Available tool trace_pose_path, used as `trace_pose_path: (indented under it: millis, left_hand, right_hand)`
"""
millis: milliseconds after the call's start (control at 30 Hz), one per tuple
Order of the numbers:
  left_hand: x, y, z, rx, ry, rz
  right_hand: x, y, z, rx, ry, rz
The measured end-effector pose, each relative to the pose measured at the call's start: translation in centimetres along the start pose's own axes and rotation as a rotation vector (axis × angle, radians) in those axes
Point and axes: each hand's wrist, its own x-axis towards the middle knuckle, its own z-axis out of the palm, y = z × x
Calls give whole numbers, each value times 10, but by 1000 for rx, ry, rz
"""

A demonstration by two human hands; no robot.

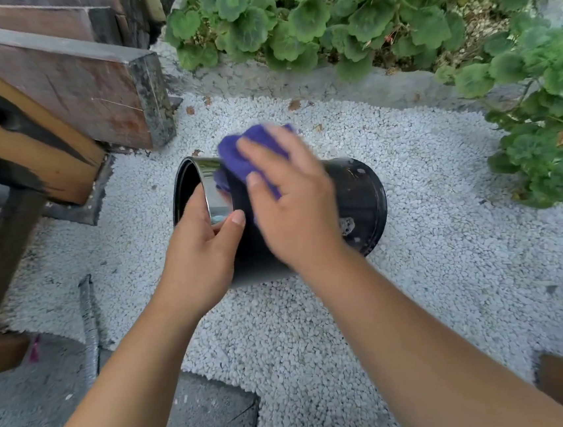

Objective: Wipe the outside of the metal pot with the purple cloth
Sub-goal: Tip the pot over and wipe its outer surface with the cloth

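The left hand [204, 251] pinched the rim at the pot's [358, 199] nine o'clock end (stiff, probably slick metal) while the right hand [292, 195] pressed the soft cloth [249, 147] flat.

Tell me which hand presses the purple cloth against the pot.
The right hand presses the purple cloth; the left hand only grips the metal pot at its rim.

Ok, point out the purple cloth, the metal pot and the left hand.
purple cloth [238, 155]: head view, on the bare fold above the right hand's fingers.
metal pot [360, 192]: head view, on the dark base end, right of the hands.
left hand [201, 252]: head view, on the back of the hand gripping the rim.
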Motion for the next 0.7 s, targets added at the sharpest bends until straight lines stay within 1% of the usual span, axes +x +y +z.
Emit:
trace_pose_path:
  millis: [33, 67, 100, 167, 200, 267, 367, 500, 700]
  left_hand:
    - [0, -2, -1, -34, -57, -17]
    - [-1, -5, -3, -8, -87, -17]
    - [-2, -9, -4, 94, -86, 2]
    - [-3, -20, -8, 378, 4, 140]
    - [-3, -24, -9, 433, 48, 191]
    - [-3, -29, -10, 448, 95, 218]
    - [-1, -39, -15, 484, 151, 220]
    - [-3, -42, -18, 490, 154, 223]
    - [2, -38, -13, 479, 151, 232]
  right_hand:
    - [-7, -5, 7, -35, -27, -24]
    - [-13, -7, 11, -67, -33, -36]
    - [-16, -5, 13, -83, -28, -35]
    - [-15, 1, 13, -92, -21, -30]
    - [-15, 4, 14, -105, -31, -37]
    - [-15, 11, 15, -132, -49, -44]
    - [-16, 23, 14, -147, -32, -17]
    - [-15, 40, 7, -195, 2, -2]
    - [-8, 62, -8, -233, 26, 95]
